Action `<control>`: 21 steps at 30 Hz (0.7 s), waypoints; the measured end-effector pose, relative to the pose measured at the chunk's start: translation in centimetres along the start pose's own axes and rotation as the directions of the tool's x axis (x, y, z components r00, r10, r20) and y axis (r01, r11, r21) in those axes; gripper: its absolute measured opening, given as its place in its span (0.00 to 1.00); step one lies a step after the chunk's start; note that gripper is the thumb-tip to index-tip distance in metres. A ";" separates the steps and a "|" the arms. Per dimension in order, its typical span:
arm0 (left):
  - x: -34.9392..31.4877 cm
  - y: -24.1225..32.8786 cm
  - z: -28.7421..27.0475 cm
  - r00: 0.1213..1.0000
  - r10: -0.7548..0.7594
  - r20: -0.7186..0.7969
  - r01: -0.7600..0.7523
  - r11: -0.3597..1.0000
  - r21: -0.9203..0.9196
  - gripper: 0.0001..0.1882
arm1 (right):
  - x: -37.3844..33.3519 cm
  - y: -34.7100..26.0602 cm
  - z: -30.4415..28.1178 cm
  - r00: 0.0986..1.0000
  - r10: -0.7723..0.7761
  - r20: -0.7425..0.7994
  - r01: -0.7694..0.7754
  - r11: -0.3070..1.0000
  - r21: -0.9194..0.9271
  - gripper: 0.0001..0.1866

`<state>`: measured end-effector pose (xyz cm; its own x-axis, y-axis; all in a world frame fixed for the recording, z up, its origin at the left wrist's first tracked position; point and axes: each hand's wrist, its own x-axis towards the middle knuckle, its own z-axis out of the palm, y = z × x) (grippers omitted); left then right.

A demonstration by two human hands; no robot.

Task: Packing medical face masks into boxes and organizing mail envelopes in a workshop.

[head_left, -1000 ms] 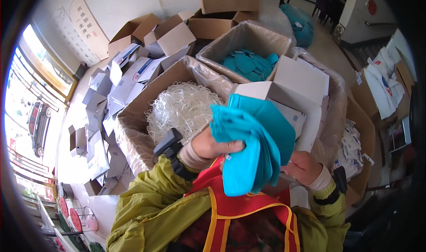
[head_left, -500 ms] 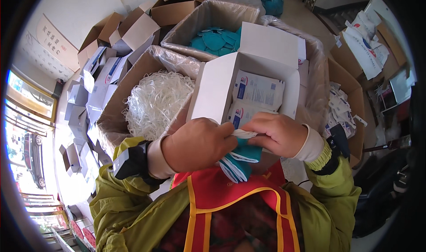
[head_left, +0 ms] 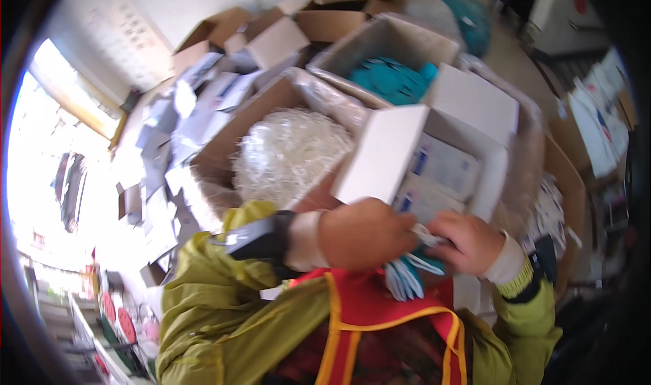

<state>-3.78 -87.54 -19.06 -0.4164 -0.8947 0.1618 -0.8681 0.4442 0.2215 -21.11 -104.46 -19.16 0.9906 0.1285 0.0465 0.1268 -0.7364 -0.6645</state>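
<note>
My left hand (head_left: 366, 234) and my right hand (head_left: 466, 245) are close together in front of my chest, both closed on a white strap (head_left: 426, 236). Below the strap hangs a bundle of folded teal-and-white fabric pieces (head_left: 405, 278), partly hidden by my fingers. Blur hides whether the strap is tied or only wound around them. Just beyond my hands stands an open white carton (head_left: 383, 156) with its flaps up. Flat white-and-blue packets (head_left: 444, 166) lie inside it.
Left of the carton, a lined cardboard box (head_left: 211, 156) holds a heap of white straps (head_left: 291, 156). Behind, another box (head_left: 424, 42) contains teal pieces (head_left: 390, 80). White packets (head_left: 548, 205) fill a box at right. Opened cartons (head_left: 203, 117) pile up at far left.
My head view has turned, so the scene sits further right and is blurred. Both hands keep hold of the strap, which looks more bunched between the fingers now.
</note>
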 end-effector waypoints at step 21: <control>0.7 0.6 3.7 0.991 -0.132 0.009 0.130 0.985 0.109 0.09 | -0.1 -0.2 1.7 0.967 0.236 0.098 -0.255 0.921 0.296 0.13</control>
<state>-5.58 -88.11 -22.35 -0.3007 -0.9458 0.1225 -0.9392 0.3160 0.1344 -21.28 -103.15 -20.29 0.9827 0.0153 -0.1848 -0.1508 -0.5143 -0.8443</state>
